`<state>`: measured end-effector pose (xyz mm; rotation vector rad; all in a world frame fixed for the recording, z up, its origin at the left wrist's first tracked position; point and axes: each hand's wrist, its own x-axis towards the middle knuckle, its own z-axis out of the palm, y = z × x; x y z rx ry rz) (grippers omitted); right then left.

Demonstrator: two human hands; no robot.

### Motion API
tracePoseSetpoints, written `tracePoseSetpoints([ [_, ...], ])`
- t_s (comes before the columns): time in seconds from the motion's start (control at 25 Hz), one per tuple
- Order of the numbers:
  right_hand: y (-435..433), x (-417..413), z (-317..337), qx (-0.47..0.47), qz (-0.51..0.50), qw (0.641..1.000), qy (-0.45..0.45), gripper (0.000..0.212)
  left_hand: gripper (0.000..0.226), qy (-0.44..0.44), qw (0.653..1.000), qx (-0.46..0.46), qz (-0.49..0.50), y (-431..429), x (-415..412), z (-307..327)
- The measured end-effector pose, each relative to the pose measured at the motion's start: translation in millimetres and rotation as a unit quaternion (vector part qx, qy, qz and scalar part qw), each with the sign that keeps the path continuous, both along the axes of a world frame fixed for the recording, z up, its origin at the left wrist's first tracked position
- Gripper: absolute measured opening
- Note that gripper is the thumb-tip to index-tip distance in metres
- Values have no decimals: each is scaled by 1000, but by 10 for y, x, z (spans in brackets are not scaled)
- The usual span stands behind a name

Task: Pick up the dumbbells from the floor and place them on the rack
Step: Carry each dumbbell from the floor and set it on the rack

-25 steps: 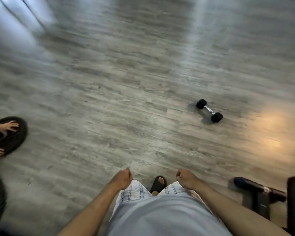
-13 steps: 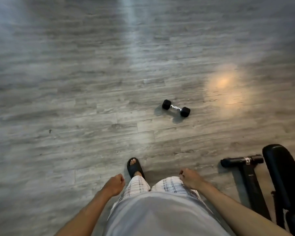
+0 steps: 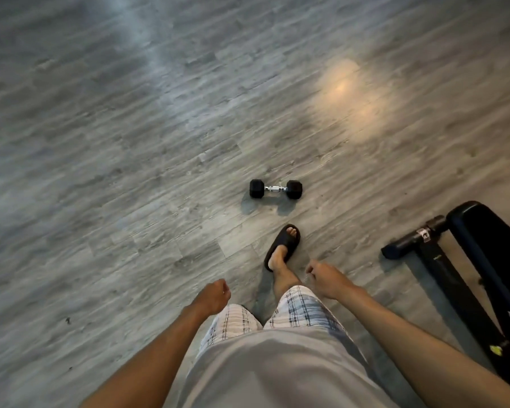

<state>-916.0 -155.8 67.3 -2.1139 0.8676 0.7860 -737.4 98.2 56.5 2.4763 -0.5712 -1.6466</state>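
Observation:
A small black hex dumbbell with a chrome handle lies on the grey wood-plank floor, straight ahead of me. My left hand hangs by my left thigh, fingers loosely curled, holding nothing. My right hand hangs by my right thigh, also loosely curled and holding nothing. Both hands are well short of the dumbbell. My right foot in a black sandal is planted just below the dumbbell. No rack is in view.
A black padded bench with its floor bar stands at the right edge, close to my right arm. Bare floor stretches to the left and beyond the dumbbell.
I have walked and turned toward the dumbbell; it now sits nearer and more central. My right foot has stepped forward. The other person's hands and the weight plate at left have left the view.

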Motion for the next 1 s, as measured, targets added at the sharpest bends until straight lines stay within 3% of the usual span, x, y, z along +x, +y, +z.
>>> tracePoseSetpoints([
  [0.24,-919,741,-292,67,-17,997,30,17,24,3,999,25,-42,-1313,669,-183],
  [0.4,-1468,1209,-782,93,-50,994,39,16,20,21,1000,5,-14,-2269,988,-673],
  [0.52,-1719,1552,-1335,82,-69,994,36,19,15,35,998,-6,44,-2859,1151,-1289],
  [0.64,-1918,1898,-2040,80,-84,992,40,27,15,76,981,7,180,-3320,1334,-2001],
  [0.76,-2099,2221,-2941,83,-83,992,47,40,26,152,925,42,347,-3624,1554,-2849],
  [1.0,-2464,2823,-4811,45,-48,997,30,51,56,244,734,61,631,-3901,2025,-4668],
])
